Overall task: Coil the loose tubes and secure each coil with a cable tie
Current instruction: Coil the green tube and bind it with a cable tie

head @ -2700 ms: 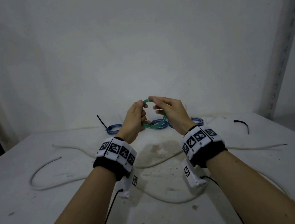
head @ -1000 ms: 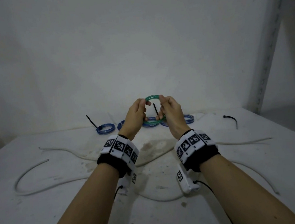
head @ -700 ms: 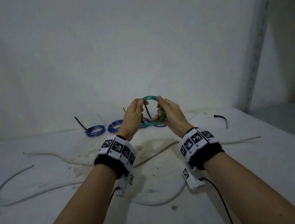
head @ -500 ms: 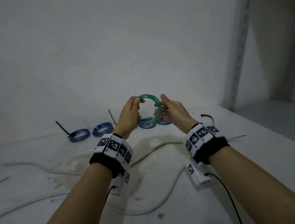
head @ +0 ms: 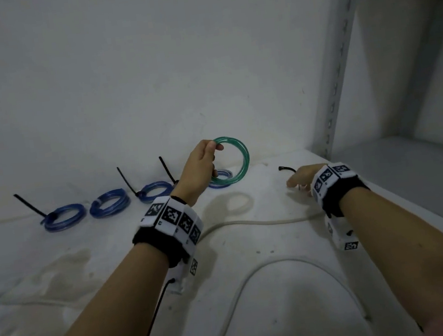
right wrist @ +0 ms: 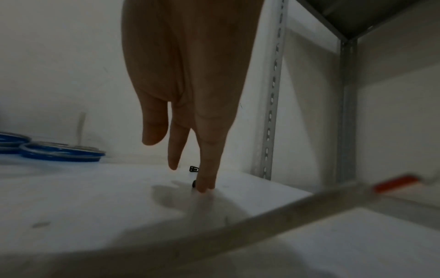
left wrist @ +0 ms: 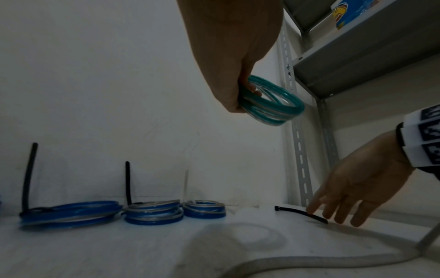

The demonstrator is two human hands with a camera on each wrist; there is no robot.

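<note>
My left hand (head: 203, 167) (left wrist: 238, 90) holds a coiled green tube (head: 237, 160) (left wrist: 271, 101) in the air above the white shelf, pinching its left side. My right hand (head: 300, 179) (left wrist: 340, 206) (right wrist: 190, 150) has its fingers stretched down onto the shelf at a loose black cable tie (head: 287, 169) (left wrist: 301, 213) (right wrist: 194, 169). Its fingertips touch the tie without closing round it. Several blue coils (head: 63, 216) (left wrist: 71, 212) lie along the back wall, some with black ties standing up.
A long white tube (head: 263, 221) (left wrist: 309, 261) (right wrist: 262, 218) snakes loose over the shelf (head: 261, 316) near my wrists. A slotted metal upright (head: 337, 53) (left wrist: 300, 169) (right wrist: 271, 112) marks the right back corner, with another shelf bay beyond it.
My right hand has let go of the green coil and dropped right to the black cable tie. The left hand now holds the coil alone, and my view has turned right.
</note>
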